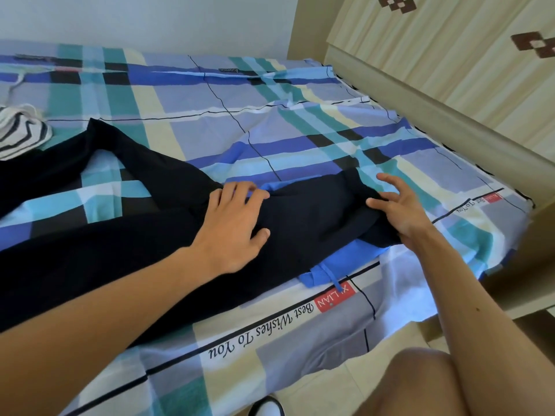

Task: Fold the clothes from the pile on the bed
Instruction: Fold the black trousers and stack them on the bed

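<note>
Black trousers (312, 217) lie spread across the bed, their two legs running off to the left. Under their waist end lies a blue garment (342, 262) with a drawstring, showing at the near edge. My left hand (231, 223) rests flat on the trousers near the crotch, fingers spread. At the waist end my right hand (399, 205) touches the black cloth with straight, spread fingers. A white garment with dark stripes (21, 130) lies crumpled at the far left.
The bed (270, 121) is covered by a blue, teal and cream plaid sheet. A cream wardrobe (450, 64) stands close along the right side. My knee (420, 385) and a shoe (267, 408) show at the bottom edge.
</note>
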